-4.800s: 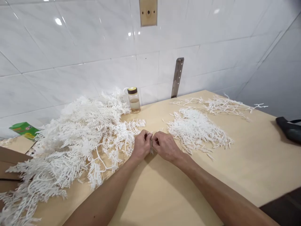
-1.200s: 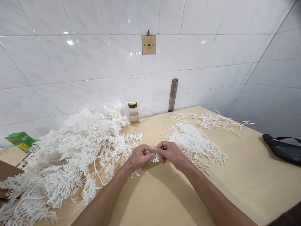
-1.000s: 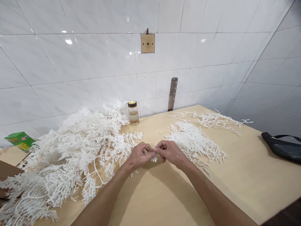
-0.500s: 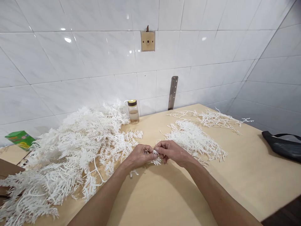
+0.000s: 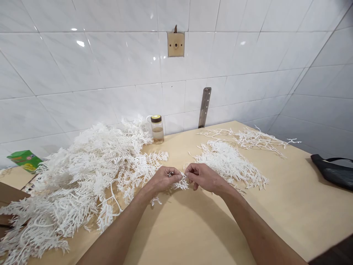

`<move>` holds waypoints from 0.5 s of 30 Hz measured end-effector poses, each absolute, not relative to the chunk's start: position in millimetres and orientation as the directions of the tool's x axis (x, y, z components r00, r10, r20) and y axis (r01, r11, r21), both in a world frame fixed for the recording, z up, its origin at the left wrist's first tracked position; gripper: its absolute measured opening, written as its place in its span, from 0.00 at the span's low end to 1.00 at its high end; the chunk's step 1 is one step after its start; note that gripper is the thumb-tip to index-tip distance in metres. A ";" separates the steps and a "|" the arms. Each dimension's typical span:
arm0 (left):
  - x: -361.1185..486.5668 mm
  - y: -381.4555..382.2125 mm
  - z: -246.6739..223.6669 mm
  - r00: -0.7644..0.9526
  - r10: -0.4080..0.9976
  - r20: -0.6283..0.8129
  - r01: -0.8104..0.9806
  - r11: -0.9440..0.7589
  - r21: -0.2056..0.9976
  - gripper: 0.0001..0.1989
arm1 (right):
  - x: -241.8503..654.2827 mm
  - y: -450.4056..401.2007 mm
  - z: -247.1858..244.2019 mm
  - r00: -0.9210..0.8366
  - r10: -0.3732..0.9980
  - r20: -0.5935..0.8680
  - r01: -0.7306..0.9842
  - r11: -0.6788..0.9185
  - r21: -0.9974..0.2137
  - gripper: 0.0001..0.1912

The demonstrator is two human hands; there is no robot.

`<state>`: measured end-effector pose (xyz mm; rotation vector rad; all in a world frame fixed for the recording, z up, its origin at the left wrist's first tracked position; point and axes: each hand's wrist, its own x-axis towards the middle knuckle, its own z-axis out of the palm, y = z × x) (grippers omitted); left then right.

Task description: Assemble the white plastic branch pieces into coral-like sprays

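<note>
Between my two hands, over the middle of the table (image 5: 198, 228), is a small white branched plastic sprig (image 5: 180, 184). My left hand (image 5: 165, 178) pinches it between thumb and forefinger, and its feathery ends hang below the fingers. The fingers of my right hand (image 5: 202, 177) are pressed together at the sprig's right end; the fingertips partly hide what they grip. To the left lies a big heap of white branched plastic pieces (image 5: 82, 184). A smaller pile of white sprigs (image 5: 228, 162) lies just beyond my right hand.
Thin bare white stems (image 5: 253, 139) lie at the back right. A lidded jar (image 5: 157, 130) of liquid stands near the tiled wall, and a perforated metal strip (image 5: 204, 107) leans there. A black bag (image 5: 331, 171) sits at the right edge, a green box (image 5: 26, 160) at the far left.
The view has shifted slightly. My hands stay close together on the sprig, with a little more of it showing between the fingertips now.
</note>
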<state>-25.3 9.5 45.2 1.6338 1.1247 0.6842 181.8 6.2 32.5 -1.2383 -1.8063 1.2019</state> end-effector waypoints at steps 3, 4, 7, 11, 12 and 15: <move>-23.5 7.1 46.6 0.422 0.903 -0.077 0.389 -0.104 0.915 0.16 | 181.1 5.4 35.5 -0.293 0.954 0.065 0.334 0.166 -0.928 0.12; -22.7 6.4 46.8 0.427 0.902 -0.063 0.403 -0.128 0.906 0.16 | 180.7 4.6 37.2 -0.284 0.956 0.075 0.338 0.173 -0.925 0.13; -20.9 5.7 45.8 0.424 0.906 -0.018 0.448 -0.193 0.873 0.15 | 179.1 2.5 39.8 -0.341 0.938 0.052 0.383 0.189 -0.904 0.14; -19.7 6.4 43.4 0.384 0.922 -0.046 0.492 -0.162 0.855 0.14 | 176.3 2.5 36.0 -0.358 0.933 0.041 0.437 0.207 -0.875 0.12; -19.4 6.3 43.3 0.376 0.925 -0.050 0.493 -0.154 0.856 0.13 | 175.4 2.6 35.2 -0.343 0.938 0.046 0.457 0.210 -0.864 0.11; -18.7 4.8 45.1 0.363 0.929 -0.068 0.491 -0.129 0.862 0.12 | 172.0 1.1 35.9 -0.315 0.946 0.077 0.528 0.242 -0.814 0.09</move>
